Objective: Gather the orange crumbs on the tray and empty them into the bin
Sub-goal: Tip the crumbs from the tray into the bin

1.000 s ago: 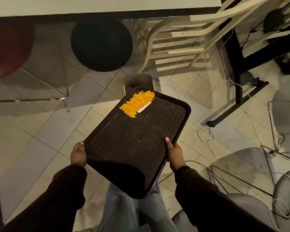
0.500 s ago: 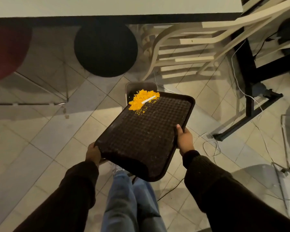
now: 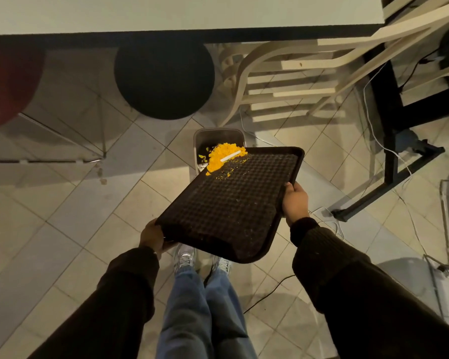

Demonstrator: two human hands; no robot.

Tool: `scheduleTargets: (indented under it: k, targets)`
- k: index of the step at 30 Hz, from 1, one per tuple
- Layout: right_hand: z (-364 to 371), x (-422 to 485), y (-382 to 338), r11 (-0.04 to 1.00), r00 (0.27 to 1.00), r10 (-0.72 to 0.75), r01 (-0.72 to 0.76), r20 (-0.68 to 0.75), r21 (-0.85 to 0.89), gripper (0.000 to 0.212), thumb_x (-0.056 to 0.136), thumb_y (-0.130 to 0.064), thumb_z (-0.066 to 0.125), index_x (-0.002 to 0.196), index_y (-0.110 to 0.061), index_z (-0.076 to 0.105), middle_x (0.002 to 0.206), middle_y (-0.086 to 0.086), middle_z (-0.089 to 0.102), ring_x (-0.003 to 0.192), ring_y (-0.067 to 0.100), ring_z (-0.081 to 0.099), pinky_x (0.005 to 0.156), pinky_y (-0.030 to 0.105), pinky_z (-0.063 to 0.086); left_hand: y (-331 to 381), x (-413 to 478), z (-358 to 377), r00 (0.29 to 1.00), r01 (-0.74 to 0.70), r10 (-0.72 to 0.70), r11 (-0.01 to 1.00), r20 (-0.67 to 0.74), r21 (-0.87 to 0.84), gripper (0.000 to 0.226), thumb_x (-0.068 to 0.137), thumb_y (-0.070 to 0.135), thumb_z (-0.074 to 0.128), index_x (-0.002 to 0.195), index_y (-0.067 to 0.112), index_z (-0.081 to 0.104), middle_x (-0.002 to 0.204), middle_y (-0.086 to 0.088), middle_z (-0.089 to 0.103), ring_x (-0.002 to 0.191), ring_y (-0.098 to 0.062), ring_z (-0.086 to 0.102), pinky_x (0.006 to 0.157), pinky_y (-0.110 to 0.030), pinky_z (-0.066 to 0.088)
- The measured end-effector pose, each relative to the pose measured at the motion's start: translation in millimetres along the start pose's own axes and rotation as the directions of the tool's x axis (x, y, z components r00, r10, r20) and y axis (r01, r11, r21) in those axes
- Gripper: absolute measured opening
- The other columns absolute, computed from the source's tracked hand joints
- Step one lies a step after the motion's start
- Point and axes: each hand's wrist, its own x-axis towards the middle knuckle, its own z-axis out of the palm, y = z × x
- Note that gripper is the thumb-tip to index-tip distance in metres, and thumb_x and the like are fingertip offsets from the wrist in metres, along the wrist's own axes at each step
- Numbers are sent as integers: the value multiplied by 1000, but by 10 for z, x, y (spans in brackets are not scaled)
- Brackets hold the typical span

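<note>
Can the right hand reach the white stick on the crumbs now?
Probably not: the right hand grips the tray edge, and the white stick lies at the far corner over the bin.

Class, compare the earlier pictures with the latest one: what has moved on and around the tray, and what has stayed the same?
The tray has been carried forward so its far corner hangs over the bin. The orange crumbs slid to that corner, and a few have begun dropping in. Unchanged: the left hand and right hand grip the tray's edges, and the white stick lies on the pile.
</note>
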Motion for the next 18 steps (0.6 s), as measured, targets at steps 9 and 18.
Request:
scheduleTargets:
  k: [9,18]
  targets:
    - [-9,206,-222,1000,1000,-7,7,26,-1,36,100,-23,31,129,-10,49,116,15,61,102,34,60,94,54,49,40,47,120,999,28,-26,997,29,-70,36,89,3,38,121,8,52,118,-18,58,101,-32,58,61,-35,54]
    - [31,326,-542,999,983,7,3,185,-52,33,97,-16,40,130,-13,44,86,3,64,73,21,65,58,35,57,145,-34,275,995,89,-78,974,61,-209,22,93,7,33,98,5,55,91,-16,62,79,-26,62,47,-25,56]
